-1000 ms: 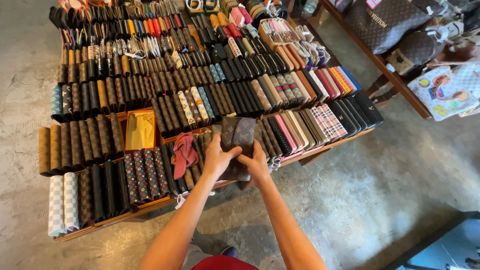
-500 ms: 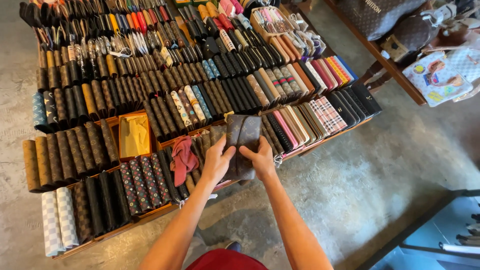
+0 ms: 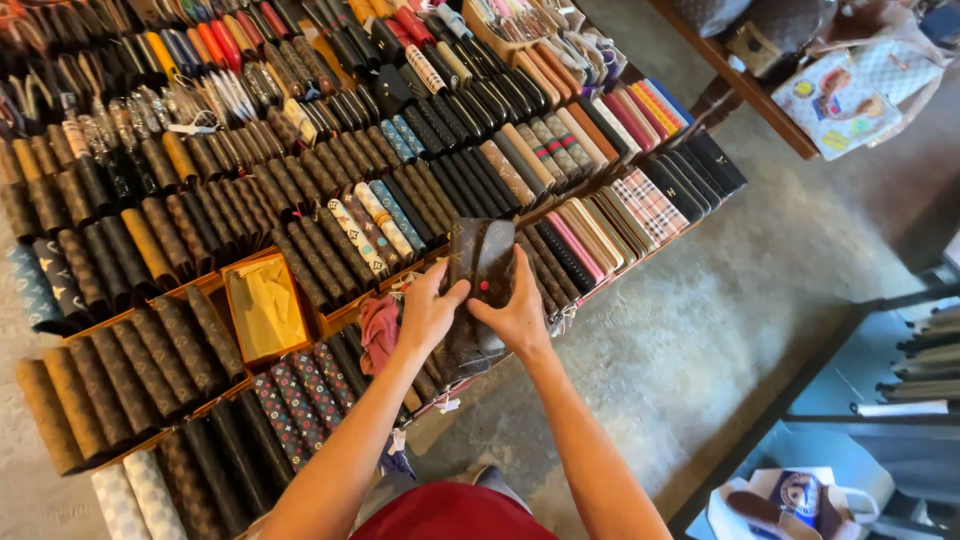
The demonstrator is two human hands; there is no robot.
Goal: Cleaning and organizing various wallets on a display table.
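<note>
Both my hands hold one dark brown patterned wallet [image 3: 482,262] upright over the front edge of a display table. My left hand [image 3: 430,312] grips its left side with the thumb on the front. Opposite it, my right hand [image 3: 520,315] clasps the right side and lower edge. A small red spot shows on the wallet's front near my right thumb. Below the wallet, more dark wallets stand in the rows.
The wooden display table [image 3: 560,330] is packed with rows of long wallets in brown, black, checked and bright colours. An open orange box [image 3: 262,308] and a pink cloth [image 3: 378,330] lie left of my hands. Concrete floor lies to the right, a white bag [image 3: 790,500] at bottom right.
The view has shifted slightly. My hands keep hold of the wallet and have raised it a little, my fingers shifting on its sides.
</note>
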